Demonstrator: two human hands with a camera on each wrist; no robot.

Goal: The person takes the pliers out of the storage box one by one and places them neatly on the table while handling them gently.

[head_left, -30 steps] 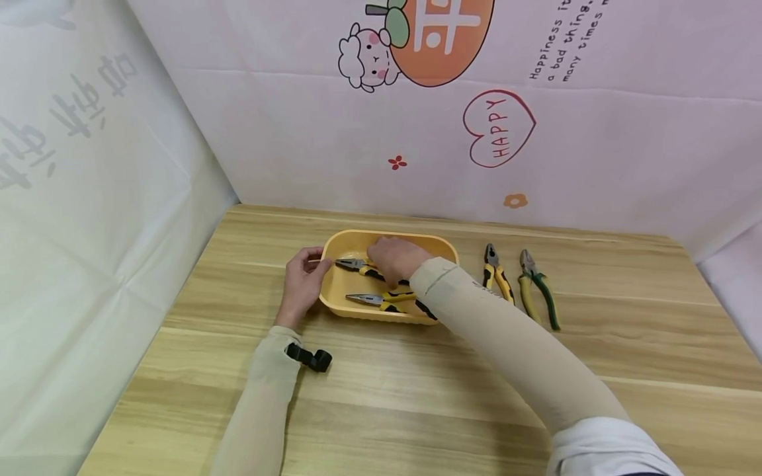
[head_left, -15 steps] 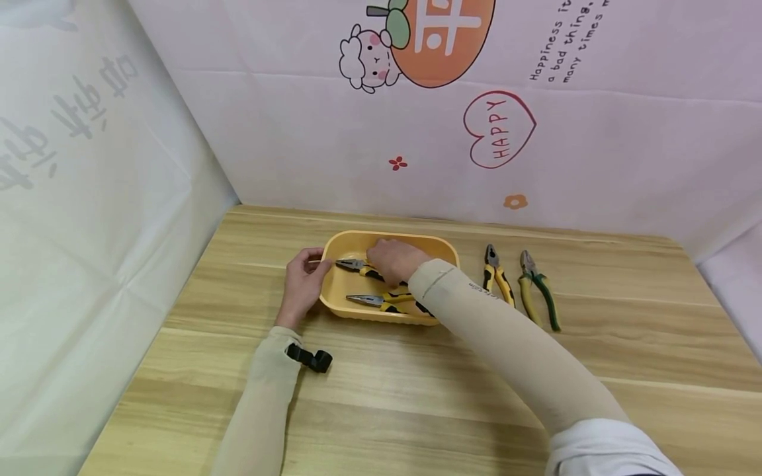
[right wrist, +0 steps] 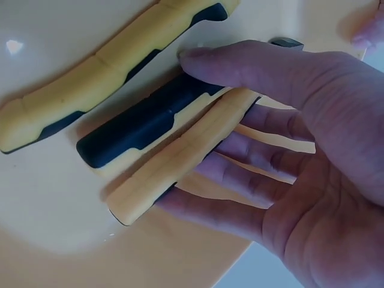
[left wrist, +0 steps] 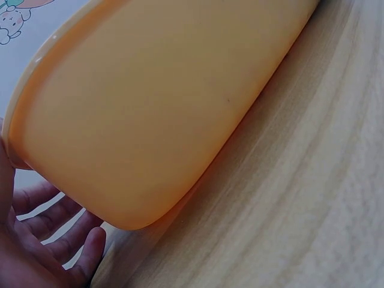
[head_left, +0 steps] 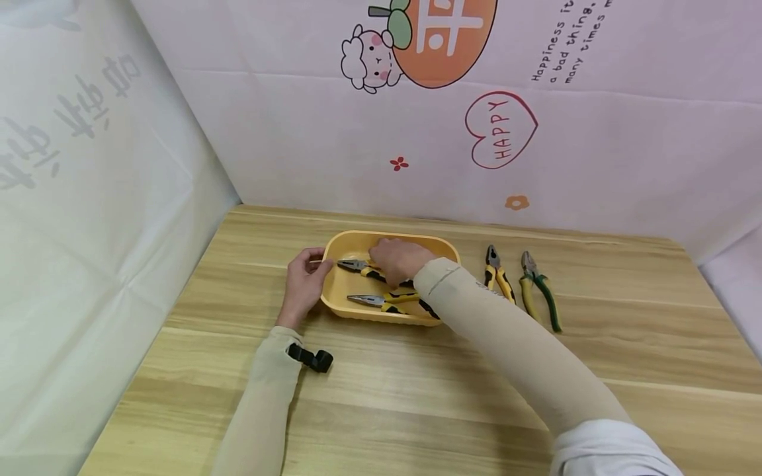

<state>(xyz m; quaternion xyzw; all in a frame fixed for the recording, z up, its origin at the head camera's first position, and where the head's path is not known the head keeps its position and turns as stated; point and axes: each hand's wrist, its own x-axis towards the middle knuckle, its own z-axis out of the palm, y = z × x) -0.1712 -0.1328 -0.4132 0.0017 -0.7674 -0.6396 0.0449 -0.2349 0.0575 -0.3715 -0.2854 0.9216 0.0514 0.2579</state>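
Note:
A yellow plastic tray (head_left: 337, 291) sits on the wooden table. At its left end my left hand (head_left: 302, 285) holds the rim, thumb at the edge; the left wrist view shows its fingers along the outer wall (left wrist: 138, 126). Inside the tray, my right hand (head_left: 399, 260) grips combination pliers (head_left: 351, 264) whose jaws point left. Seen from the right wrist, the thumb lies on one black-and-yellow handle (right wrist: 132, 129) and the fingers touch the other handle (right wrist: 180, 153). Needle-nose pliers (head_left: 368, 301) lie nearer the tray's front wall, their handles partly hidden by the right forearm.
Right of the tray lie pliers with yellow-and-black handles (head_left: 491, 256), partly covered by the right sleeve, and pliers with green-and-yellow handles (head_left: 528, 263). A printed white cloth (head_left: 297, 145) stands behind the table, with another along the left side.

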